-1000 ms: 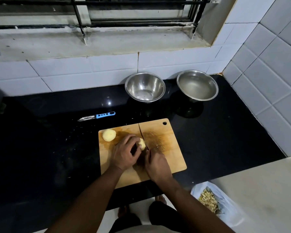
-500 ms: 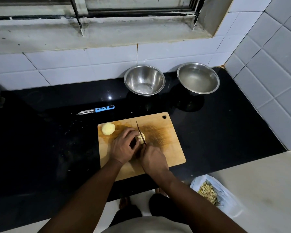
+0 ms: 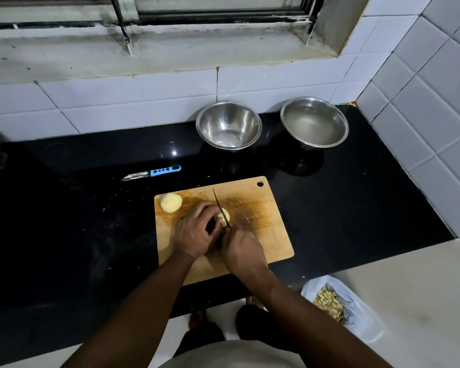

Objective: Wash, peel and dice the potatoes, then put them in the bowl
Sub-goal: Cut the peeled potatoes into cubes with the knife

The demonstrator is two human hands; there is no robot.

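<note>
Two peeled potatoes lie on the wooden cutting board (image 3: 260, 235), which sits on the black countertop (image 3: 356, 208). One whole potato (image 3: 171, 202) rests alone near the board's far left corner, apart from the hands. The other potato (image 3: 225, 217), pale and partly hidden, lies near the board's middle, where the left hand (image 3: 197, 231) curls its fingers over it and holds it down. The right hand (image 3: 243, 252) is wrapped round the handle of a knife (image 3: 219, 205), whose handle is hidden inside the fist; the thin dark blade points away from the person and stands on the held potato, just beside the left fingertips. The two hands touch or nearly touch at the thumbs. Behind the board, against the white tiled wall, stand two steel bowls: the left bowl (image 3: 229, 126) looks dry apart from a few marks at its bottom, and the right bowl (image 3: 314, 122) holds what looks like cloudy water. A peeler with a blue handle (image 3: 152, 173) lies on the countertop to the left of the board's far edge, well apart from the hands. Below the counter's near edge, on the right, a clear plastic bag (image 3: 356, 314) holds a heap of potato peelings (image 3: 328, 304).
</note>
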